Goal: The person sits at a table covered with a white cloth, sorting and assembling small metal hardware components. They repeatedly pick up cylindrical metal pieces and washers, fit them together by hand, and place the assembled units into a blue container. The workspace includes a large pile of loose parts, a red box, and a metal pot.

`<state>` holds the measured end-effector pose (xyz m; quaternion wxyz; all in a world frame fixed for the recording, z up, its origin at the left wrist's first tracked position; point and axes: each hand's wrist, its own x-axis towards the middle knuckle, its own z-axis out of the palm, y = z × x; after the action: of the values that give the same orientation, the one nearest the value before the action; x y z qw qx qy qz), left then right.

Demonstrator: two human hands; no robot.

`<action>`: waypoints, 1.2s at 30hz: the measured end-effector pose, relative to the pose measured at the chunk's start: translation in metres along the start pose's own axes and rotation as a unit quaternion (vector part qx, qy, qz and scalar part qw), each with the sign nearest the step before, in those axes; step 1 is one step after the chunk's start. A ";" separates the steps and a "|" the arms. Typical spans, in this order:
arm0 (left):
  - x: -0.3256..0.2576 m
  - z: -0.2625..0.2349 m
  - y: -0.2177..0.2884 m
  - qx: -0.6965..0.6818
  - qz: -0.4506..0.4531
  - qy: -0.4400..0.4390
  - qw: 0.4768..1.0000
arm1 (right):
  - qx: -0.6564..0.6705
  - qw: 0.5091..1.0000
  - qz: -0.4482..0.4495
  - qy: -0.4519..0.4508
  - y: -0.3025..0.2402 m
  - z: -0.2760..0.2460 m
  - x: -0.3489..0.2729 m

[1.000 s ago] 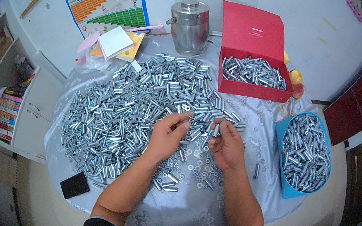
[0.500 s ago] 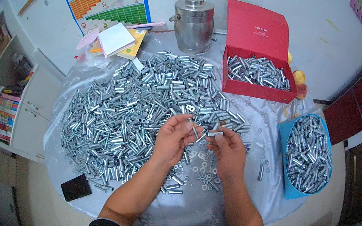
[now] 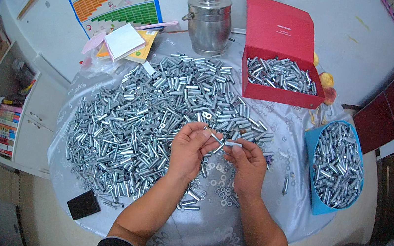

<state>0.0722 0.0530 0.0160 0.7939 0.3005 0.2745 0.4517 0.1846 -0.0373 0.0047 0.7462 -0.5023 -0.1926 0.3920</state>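
Observation:
Over the right side of a large heap of metal sleeves and bolts, my two hands almost meet. Pinched between the fingers of my left hand is a thin metal bolt, slanting down to the right. My right hand grips a short silvery metal sleeve between thumb and fingers, roughly level. The bolt's lower end lies close to the sleeve's left end; whether they touch I cannot tell. Loose flat washers are scattered on the cloth below and between my forearms.
A red lidded box and a blue bin, both filled with metal sleeves, stand to the right. Behind the heap is a steel pot, with notebooks beside it. A black flat object lies at the tablecloth's near left edge.
My hands have drawn closer together, and the gap between the bolt and the sleeve has narrowed. My left fingers have curled further along the bolt. The whole view has shifted slightly.

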 end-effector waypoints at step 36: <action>-0.003 -0.005 0.008 0.192 -0.065 -0.102 0.974 | -0.178 0.980 -0.067 -0.060 -0.010 -0.010 0.000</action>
<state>0.0631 0.0551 0.0187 0.7729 0.4734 0.2924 0.3050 0.1950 -0.0454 0.0096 0.6562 -0.5887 -0.3373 0.3304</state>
